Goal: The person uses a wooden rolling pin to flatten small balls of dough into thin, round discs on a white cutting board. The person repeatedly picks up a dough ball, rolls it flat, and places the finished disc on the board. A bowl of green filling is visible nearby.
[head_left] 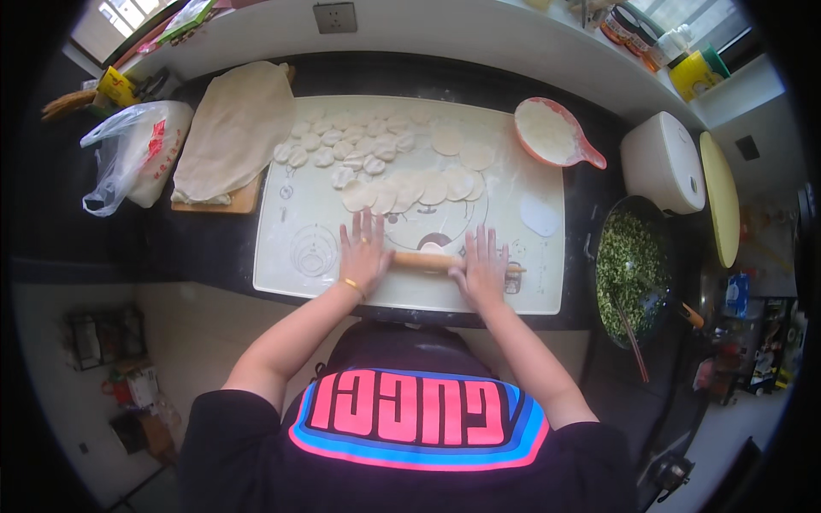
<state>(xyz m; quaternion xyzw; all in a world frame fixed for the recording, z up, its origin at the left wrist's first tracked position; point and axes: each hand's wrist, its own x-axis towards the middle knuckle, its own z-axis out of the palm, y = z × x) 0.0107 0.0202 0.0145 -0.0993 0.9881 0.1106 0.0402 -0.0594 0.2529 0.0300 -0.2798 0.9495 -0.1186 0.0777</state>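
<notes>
Both my hands lie flat on a wooden rolling pin (425,260), fingers stretched out and pointing away from me. My left hand (365,250) covers its left end. Over the right part lies my right hand (484,270), with the pin's thin handle showing past it. A small pale patch, perhaps dough (433,246), shows against the pin's far side; most of it is hidden. Beneath is a pale printed mat (333,286) dusted with flour. Farther off on it, round dough wrappers (410,188) overlap in a row, and several small flattened dough pieces (344,150) sit behind them.
A dough sheet (235,115) drapes over a wooden board (244,198) at left, beside a plastic bag (141,154). At right stand a pink bowl of flour (547,132), a white appliance (663,162) and a dark pan of chopped green filling (631,265) with chopsticks (634,342).
</notes>
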